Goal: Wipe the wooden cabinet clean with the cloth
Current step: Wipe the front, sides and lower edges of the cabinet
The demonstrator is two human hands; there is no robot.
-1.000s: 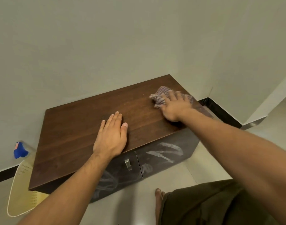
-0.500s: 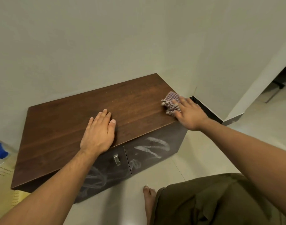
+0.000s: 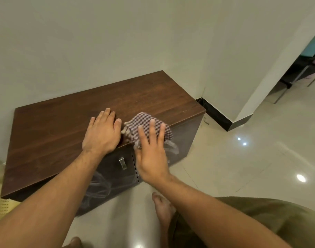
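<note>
A low wooden cabinet [image 3: 60, 126] with a dark brown top stands against the wall. A checked purple-and-white cloth [image 3: 142, 122] lies at the top's front edge, hanging partly over the dark front doors. My right hand [image 3: 151, 154] presses the cloth with straight, spread fingers from the front. My left hand [image 3: 103, 133] rests flat on the cabinet top, just left of the cloth, thumb close to its fringe.
A metal door handle [image 3: 122, 163] sits on the cabinet front below my hands. My bare feet [image 3: 164, 208] stand on the glossy tiled floor [image 3: 242, 167] before the cabinet. A wall corner with black skirting [image 3: 217, 117] is at right; chair legs show far right.
My right hand has slid the cloth left along the front edge, from the right end to beside my left hand. The camera has shifted, and my left hand has stayed flat on the top.
</note>
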